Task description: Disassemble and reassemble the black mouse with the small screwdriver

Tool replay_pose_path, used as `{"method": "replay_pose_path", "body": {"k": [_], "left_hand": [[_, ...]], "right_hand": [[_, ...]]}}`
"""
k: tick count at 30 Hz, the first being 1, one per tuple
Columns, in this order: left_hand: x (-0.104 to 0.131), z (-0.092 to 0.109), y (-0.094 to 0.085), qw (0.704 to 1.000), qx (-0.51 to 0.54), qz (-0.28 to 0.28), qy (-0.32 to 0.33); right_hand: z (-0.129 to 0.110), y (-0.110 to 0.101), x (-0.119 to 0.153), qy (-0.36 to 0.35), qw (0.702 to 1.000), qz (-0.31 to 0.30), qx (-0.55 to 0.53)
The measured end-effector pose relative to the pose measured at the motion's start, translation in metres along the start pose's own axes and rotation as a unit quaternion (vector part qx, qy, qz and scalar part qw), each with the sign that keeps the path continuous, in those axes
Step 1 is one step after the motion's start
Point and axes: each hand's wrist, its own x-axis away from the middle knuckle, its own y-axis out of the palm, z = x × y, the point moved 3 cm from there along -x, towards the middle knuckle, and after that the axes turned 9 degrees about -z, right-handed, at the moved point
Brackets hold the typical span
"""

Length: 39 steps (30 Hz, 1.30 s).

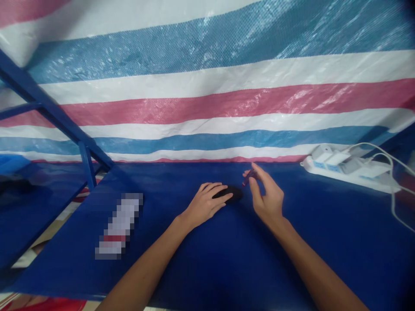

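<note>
I am looking down from a head camera at two bare forearms stretched over a deep blue table surface (324, 242). My left hand (207, 203) lies palm down near the middle of the table, fingers spread and draped over the near left side of a small, flat, black oval object (231, 192). The hand rests on it and steadies it rather than closing around it; the far right end of the black oval object shows past the fingertips.

My right hand (267, 196) is raised just above the table, immediately right of the black object and not touching it. Its thumb and forefinger are pinched together on a small dark red item (248, 177), held up at the fingertips, just above and behind the right end of the black object. The item is too small for me to tell what it is. The other fingers of that hand are loosely curled.

To the left of my left forearm, well apart from it, lies a long white and red rectangular thing (118, 226) that is blurred out. At the far right edge of the table sits a white power strip (346, 168) with white plugs and white cables (394, 190) trailing off to the right. Behind the table hangs a woven plastic tarpaulin (207, 86) in blue, white and pink stripes. A blue metal frame (58, 116) slants down at the left.
</note>
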Motion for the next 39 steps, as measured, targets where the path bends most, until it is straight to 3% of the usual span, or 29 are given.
{"method": "replay_pose_path", "body": {"k": [3, 10, 16, 21, 26, 32, 39], "left_hand": [[0.0001, 0.0003, -0.0004, 1.000, 0.000, 0.000, 0.000], [0.0009, -0.0006, 0.0009, 1.000, -0.001, -0.010, -0.008], [0.0009, -0.0009, 0.0010, 1.000, -0.004, -0.009, -0.008], [0.0007, -0.0006, 0.0011, 1.000, -0.009, -0.018, -0.009], [0.0004, 0.0000, 0.0003, 1.000, -0.008, -0.014, -0.007], [0.0002, 0.0008, 0.0005, 1.000, -0.008, -0.008, -0.004], [0.0004, 0.0009, 0.0002, 1.000, -0.009, -0.008, -0.003]], "right_hand": [[-0.0021, -0.0023, -0.0024, -0.023, 0.999, 0.006, 0.027], [0.0008, -0.0002, -0.0007, 0.015, 0.999, -0.014, -0.027], [-0.0011, -0.0021, 0.0003, 0.000, 0.999, 0.043, 0.005], [-0.0025, -0.0019, -0.0022, 0.011, 1.000, 0.010, -0.017], [-0.0009, -0.0040, -0.0005, 0.015, 0.999, 0.047, 0.001], [-0.0022, -0.0021, -0.0014, 0.011, 1.000, 0.021, -0.018], [-0.0021, -0.0050, -0.0017, 0.006, 0.998, 0.057, 0.023]]}}
